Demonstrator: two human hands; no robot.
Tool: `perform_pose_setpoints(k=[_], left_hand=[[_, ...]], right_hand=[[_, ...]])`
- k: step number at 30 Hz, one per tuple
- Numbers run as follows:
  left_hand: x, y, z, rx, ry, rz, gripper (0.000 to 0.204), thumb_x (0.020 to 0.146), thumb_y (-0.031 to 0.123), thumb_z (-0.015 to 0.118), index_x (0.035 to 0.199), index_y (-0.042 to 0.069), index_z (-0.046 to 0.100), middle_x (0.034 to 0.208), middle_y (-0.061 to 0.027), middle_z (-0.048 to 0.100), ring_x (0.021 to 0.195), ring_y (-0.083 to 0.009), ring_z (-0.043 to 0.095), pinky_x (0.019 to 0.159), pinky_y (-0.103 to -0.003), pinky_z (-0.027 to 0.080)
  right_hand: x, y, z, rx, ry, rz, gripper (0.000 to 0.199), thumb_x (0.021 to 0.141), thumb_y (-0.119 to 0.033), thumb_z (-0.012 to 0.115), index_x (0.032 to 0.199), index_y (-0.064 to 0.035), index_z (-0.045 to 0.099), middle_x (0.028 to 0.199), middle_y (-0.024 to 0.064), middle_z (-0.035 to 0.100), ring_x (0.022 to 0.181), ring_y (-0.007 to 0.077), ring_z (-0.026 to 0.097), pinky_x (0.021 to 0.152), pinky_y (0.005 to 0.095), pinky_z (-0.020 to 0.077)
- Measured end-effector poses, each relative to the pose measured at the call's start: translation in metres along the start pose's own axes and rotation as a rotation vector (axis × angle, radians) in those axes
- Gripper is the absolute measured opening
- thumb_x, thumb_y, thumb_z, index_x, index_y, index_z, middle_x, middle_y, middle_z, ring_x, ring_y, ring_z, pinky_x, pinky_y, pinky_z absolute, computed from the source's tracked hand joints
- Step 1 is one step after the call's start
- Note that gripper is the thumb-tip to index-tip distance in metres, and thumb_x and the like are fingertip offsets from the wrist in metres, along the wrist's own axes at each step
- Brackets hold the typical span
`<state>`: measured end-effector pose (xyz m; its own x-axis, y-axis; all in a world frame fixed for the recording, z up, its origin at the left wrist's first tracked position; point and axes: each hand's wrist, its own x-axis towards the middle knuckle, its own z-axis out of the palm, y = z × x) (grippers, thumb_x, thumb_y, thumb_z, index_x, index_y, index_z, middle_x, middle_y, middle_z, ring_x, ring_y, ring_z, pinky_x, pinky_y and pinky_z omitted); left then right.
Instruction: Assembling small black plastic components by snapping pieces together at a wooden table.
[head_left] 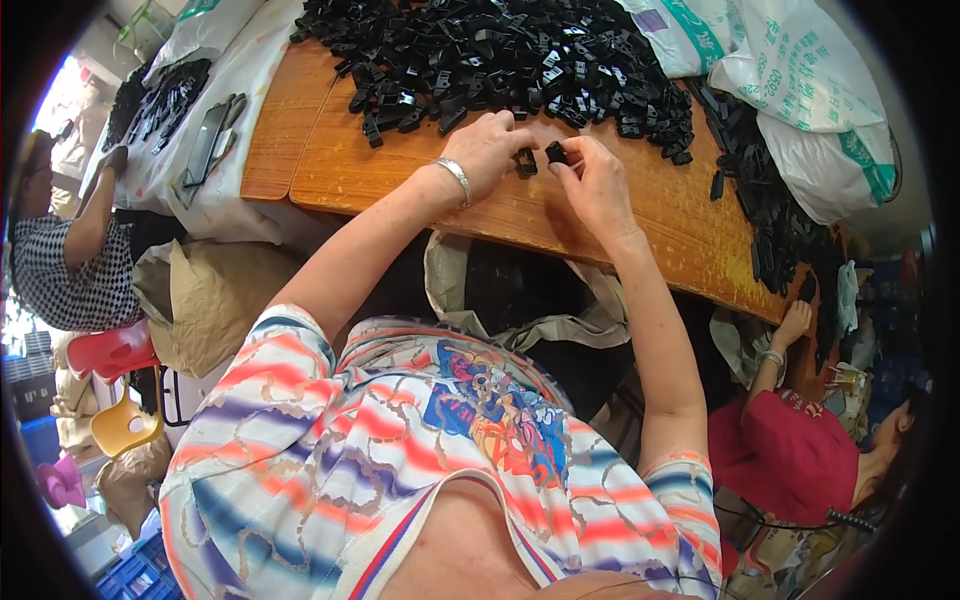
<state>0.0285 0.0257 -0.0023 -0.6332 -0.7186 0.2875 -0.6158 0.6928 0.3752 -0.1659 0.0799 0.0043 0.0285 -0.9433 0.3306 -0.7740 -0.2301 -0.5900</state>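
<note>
Sacking covers the far left of the bench, where a co-worker in a checked top (60, 270) reaches toward a small spread of black parts (160, 95). Next comes the wooden table (420, 190), its far half buried under a big heap of black plastic clips (500, 50).

Left hand (487, 150), a silver bangle (455, 178) on its wrist, curls its fingers around one clip (526, 162) just off the heap's near edge. Right hand (592, 180) pinches a second small black piece (556, 152) between thumb and fingertips, close beside the first; the two parts look near but not yet joined.

By my reading the work is far from over: the heap is large, and no finished batch can be told apart from it.

Farther right lie white printed sacks (800, 80), a run of more black parts (770, 215) along the table edge, and another person in red (790, 450).
</note>
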Motion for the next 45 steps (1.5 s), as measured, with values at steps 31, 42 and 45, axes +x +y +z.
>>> perform_pose_setpoints(k=[31,42,45], left_hand=[[0.014,-0.028,-0.012,-0.209,-0.062,0.029,0.033,0.082,0.002,0.058,0.114,0.007,0.063,0.1,-0.0133,0.065,0.096,-0.0287,0.064,0.084,-0.038,0.053],[0.037,-0.02,0.01,0.168,0.204,-0.019,0.022,0.08,0.014,0.073,0.09,0.005,0.056,0.093,-0.0113,0.059,0.092,-0.0291,0.06,0.078,-0.038,0.052],[0.031,-0.017,0.015,0.089,0.222,-0.078,0.023,0.079,0.015,0.074,0.091,0.006,0.056,0.092,-0.0118,0.058,0.091,-0.0305,0.06,0.077,-0.039,0.051]], right_hand=[[-0.062,-0.034,-0.007,-0.13,-0.194,-0.14,0.029,0.078,-0.01,0.073,0.106,-0.0083,0.069,0.092,0.0146,0.06,0.082,0.0366,0.064,0.072,0.0443,0.0533],[-0.044,-0.017,-0.024,-0.129,-0.065,-0.169,0.017,0.082,-0.011,0.071,0.097,-0.0048,0.07,0.093,0.0122,0.064,0.08,0.0321,0.066,0.07,0.0389,0.0531],[0.002,0.009,-0.012,-0.273,0.122,-0.123,0.021,0.082,-0.009,0.071,0.102,-0.0055,0.069,0.1,0.0134,0.063,0.084,0.0333,0.066,0.072,0.0395,0.0537]])
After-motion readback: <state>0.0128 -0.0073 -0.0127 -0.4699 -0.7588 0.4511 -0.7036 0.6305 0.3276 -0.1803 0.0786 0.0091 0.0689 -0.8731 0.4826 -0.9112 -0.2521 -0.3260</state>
